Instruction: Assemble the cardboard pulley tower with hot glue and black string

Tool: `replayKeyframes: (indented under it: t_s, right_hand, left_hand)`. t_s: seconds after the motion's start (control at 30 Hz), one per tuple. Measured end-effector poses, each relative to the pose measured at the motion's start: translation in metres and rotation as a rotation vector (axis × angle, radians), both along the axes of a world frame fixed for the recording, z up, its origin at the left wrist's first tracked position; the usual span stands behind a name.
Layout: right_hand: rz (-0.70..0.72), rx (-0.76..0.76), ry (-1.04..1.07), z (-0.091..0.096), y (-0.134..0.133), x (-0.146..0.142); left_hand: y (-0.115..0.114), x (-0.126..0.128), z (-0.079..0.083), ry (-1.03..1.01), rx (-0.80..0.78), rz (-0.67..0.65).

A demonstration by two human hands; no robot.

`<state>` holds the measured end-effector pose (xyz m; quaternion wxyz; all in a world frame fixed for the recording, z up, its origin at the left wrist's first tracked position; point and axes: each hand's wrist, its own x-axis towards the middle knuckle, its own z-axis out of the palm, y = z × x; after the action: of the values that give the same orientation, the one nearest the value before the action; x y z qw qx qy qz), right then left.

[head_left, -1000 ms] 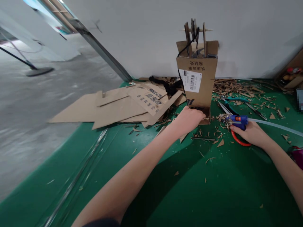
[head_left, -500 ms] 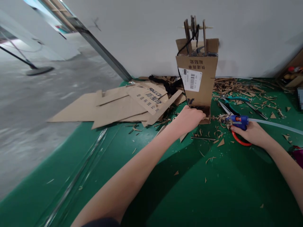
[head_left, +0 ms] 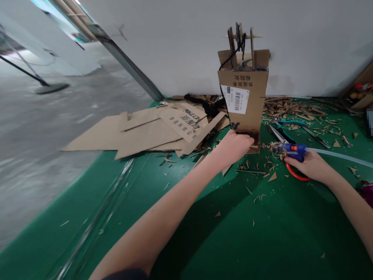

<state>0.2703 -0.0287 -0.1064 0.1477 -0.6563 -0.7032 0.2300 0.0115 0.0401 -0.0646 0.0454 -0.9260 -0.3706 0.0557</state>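
A tall cardboard box [head_left: 253, 97] with a white label stands upright near the wall. On its top, cardboard uprights carry a thin stick and a small wheel [head_left: 239, 37] with black cord. My left hand [head_left: 234, 146] is closed at the opening low in the box's front; what its fingertips pinch is hidden. A thin stick [head_left: 256, 146] shows beside those fingertips. To the right, my right hand [head_left: 313, 165] grips a blue hot glue gun [head_left: 295, 151], its nozzle pointing left toward the box. A long clear glue stick [head_left: 335, 153] trails from the gun's back.
Red-handled scissors [head_left: 297, 173] lie under the glue gun. Teal-handled pliers [head_left: 291, 122] and a dark slim tool [head_left: 317, 138] are behind it. Flat cardboard sheets [head_left: 151, 134] spread left of the box. Cardboard scraps [head_left: 291, 107] litter the green mat [head_left: 262, 241], where a metal rod [head_left: 250, 171] lies.
The whole view has shifted slightly right and down. Both hands keep the same places beside the box, and the glue gun has hardly moved.
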Motion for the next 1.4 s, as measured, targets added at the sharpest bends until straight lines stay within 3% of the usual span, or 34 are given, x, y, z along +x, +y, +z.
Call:
replayKeyframes:
  t_s: [0.9,1.4]
  right_hand:
    - [-0.04,-0.032,0.031,0.001,-0.0018,0.0028]
    - [0.019,0.048,0.025,-0.0015,-0.0017,0.0038]
  left_hand:
    - [0.0042,-0.0058,-0.0067,-0.085,-0.04,-0.034]
    - [0.004,-0.0064,-0.0079,-0.1,-0.021,-0.061]
